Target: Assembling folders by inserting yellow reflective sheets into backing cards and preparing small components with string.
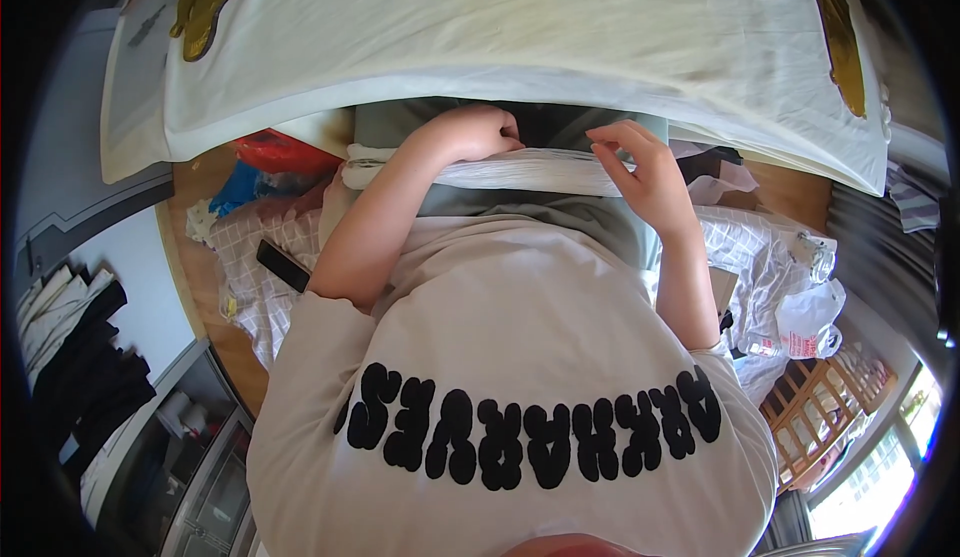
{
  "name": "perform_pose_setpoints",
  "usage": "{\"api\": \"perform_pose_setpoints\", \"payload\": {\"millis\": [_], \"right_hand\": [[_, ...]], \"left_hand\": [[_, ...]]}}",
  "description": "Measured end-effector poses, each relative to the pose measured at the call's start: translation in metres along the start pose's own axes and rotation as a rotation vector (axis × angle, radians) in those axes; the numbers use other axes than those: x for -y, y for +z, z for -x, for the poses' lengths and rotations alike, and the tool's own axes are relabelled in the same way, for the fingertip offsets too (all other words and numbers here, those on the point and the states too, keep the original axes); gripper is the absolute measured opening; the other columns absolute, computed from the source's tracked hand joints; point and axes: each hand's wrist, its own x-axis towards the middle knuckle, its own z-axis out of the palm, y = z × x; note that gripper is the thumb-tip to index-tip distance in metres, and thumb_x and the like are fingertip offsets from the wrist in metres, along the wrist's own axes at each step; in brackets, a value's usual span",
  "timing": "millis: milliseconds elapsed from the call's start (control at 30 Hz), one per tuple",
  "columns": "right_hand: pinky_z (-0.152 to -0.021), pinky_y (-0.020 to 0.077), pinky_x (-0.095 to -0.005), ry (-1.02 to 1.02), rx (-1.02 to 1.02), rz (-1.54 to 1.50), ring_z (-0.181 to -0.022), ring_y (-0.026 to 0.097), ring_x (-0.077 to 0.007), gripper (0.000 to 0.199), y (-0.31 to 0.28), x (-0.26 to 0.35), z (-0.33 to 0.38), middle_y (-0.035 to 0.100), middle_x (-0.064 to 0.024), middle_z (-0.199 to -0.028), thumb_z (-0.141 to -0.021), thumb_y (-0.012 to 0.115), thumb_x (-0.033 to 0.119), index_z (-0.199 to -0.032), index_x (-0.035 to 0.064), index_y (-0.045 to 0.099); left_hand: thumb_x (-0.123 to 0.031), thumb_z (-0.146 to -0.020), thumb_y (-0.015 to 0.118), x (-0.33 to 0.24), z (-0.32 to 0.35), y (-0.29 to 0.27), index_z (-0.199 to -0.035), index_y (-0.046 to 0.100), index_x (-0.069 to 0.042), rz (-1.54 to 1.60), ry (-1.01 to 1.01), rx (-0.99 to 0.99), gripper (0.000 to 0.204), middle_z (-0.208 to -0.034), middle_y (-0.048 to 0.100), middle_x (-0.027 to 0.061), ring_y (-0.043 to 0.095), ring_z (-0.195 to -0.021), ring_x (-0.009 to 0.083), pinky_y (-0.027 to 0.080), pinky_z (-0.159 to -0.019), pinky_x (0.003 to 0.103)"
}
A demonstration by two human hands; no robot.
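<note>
The person's pale shirt (520, 357) with black lettering fills the lower view; above hangs a large white cloth (520, 27) with gold patches; both bare forearms bend up to a rolled white fabric band (530, 170) at the waist; the left hand (470, 132) is curled closed on its top edge; the right hand (645, 172) pinches its end, fingers half spread; a black phone (283, 265) lies on checked bedding (250, 277) beside the left elbow.

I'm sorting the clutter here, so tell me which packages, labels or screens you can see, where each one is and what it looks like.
Plastic bag: right of the right forearm, on the checked cloth; crumpled, clear-white with a red printed label.
Phone: beside the left elbow, on the checked cloth; flat black slab, screen dark.
Red bag: upper left, under the white sheet's edge; crumpled and shiny.
Blue wrapper: just below the red bag; crumpled.
</note>
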Motion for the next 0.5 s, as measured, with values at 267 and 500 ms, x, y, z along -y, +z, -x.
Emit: {"api": "perform_pose_setpoints", "payload": {"millis": [267, 500], "right_hand": [[-0.068, 0.0499, -0.0284, 0.03, 0.035, 0.022, -0.087, 0.065, -0.0193, 0.018, 0.001, -0.004, 0.0, 0.066, -0.0104, -0.095, -0.092, 0.063, 0.007, -0.109, 0.0005, 0.066], [-0.071, 0.0516, -0.0328, 0.013, 0.115, 0.02, -0.086, 0.064, -0.0259, 0.018, 0.011, -0.009, -0.011, 0.065, -0.0114, -0.098, -0.091, 0.064, 0.009, -0.107, 0.0015, 0.067]], "left_hand": [[-0.019, -0.087, 0.07, -0.015, 0.027, -0.009, -0.111, 0.068, -0.005, 0.284, 0.05, -0.124, 0.028, -0.101, 0.074, 0.0118, 0.07, -0.091, 0.0198, 0.051, -0.081, 0.03], [-0.013, -0.09, 0.066, -0.023, 0.054, -0.001, -0.112, 0.066, -0.005, 0.349, 0.218, -0.21, 0.024, -0.1, 0.074, 0.0116, 0.071, -0.09, 0.0202, 0.052, -0.079, 0.03]]}}
